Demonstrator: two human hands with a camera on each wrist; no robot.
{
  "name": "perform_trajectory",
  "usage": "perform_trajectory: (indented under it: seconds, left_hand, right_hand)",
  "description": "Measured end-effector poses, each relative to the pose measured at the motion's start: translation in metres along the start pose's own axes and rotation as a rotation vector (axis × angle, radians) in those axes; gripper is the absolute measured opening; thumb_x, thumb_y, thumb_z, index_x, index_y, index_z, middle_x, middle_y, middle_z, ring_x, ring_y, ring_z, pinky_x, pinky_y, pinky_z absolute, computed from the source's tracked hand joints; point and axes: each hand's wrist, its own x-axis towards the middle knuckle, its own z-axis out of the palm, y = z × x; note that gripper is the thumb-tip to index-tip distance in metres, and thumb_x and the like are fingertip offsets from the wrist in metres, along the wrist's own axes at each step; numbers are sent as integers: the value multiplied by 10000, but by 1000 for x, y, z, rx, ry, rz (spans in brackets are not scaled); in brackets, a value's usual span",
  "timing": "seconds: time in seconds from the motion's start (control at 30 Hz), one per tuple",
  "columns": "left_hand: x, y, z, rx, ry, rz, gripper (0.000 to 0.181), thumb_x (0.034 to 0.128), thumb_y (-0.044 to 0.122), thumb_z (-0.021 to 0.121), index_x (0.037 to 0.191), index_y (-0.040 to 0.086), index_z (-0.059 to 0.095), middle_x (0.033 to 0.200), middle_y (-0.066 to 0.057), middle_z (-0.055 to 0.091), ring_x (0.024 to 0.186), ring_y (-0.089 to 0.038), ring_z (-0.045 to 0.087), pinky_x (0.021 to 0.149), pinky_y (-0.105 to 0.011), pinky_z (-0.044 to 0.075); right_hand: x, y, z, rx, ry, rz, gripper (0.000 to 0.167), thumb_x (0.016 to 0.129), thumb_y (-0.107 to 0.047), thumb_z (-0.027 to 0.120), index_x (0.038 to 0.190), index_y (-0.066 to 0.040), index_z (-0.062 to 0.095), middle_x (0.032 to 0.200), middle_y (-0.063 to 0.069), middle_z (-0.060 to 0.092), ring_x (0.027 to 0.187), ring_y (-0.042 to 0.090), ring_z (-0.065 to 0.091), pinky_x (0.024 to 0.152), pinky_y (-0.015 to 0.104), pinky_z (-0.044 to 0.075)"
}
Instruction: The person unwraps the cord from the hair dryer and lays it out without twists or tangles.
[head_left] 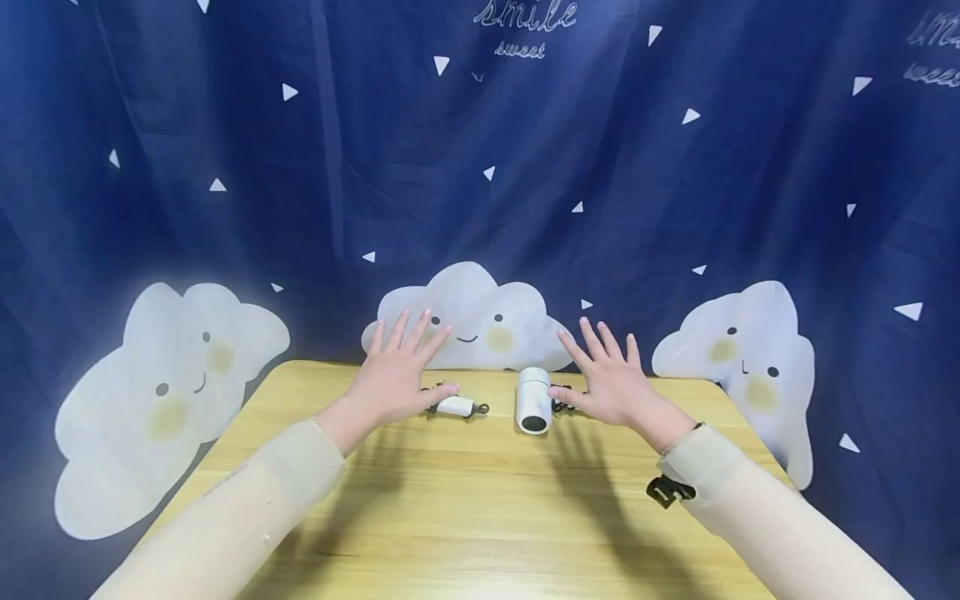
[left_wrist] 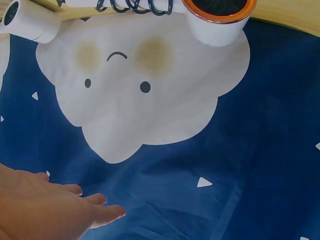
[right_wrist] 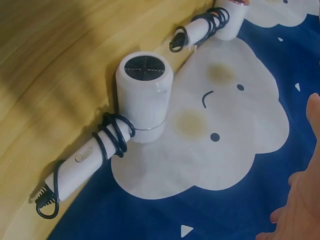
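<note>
White hair dryer (head_left: 533, 395), long axis front to back, dark grille (head_left: 534, 423) nearest, between outspread hands (head_left: 390, 382) (head_left: 617, 387).

A dark blue cloth (head_left: 420, 208) hangs in folds behind the pale wood-grain table (head_left: 465, 500) with rounded far corners. Low on it, with dark eyes, small mouths and yellow cheeks, are a tilted white cloud (head_left: 112, 433) on the left, a second cloud (head_left: 468, 287) just beyond the table's far edge and a tilted third cloud (head_left: 776, 333) on the right. White triangles (head_left: 441, 64) are scattered across the cloth, with "smile sweet" lettering (head_left: 520, 51) near its top.
</note>
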Motion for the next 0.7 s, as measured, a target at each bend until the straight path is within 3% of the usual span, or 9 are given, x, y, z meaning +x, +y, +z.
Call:
perform_trajectory:
  seconds: [0.47,0.7]
  left_hand:
    - [-4,-2,8,-19,-6,-16,878,913,739,457,1612,308,148,1676,-78,15,1514,-390,-62,1156,-597,-130]
    - [-5,-6,15,-11,3,-11,887,903,768,427,1612,314,146,1672,-103,42,1514,-397,-46,1163,-607,-102]
  right_hand:
    - [1,-1,9,48,6,3,941,895,-780,432,1618,-257,133,1666,168,18,1513,414,3,1108,727,-25]
    - [1,-2,19,71,31,-13,918,906,-749,457,1614,-235,176,1662,184,43,1509,426,27,1106,734,-3]
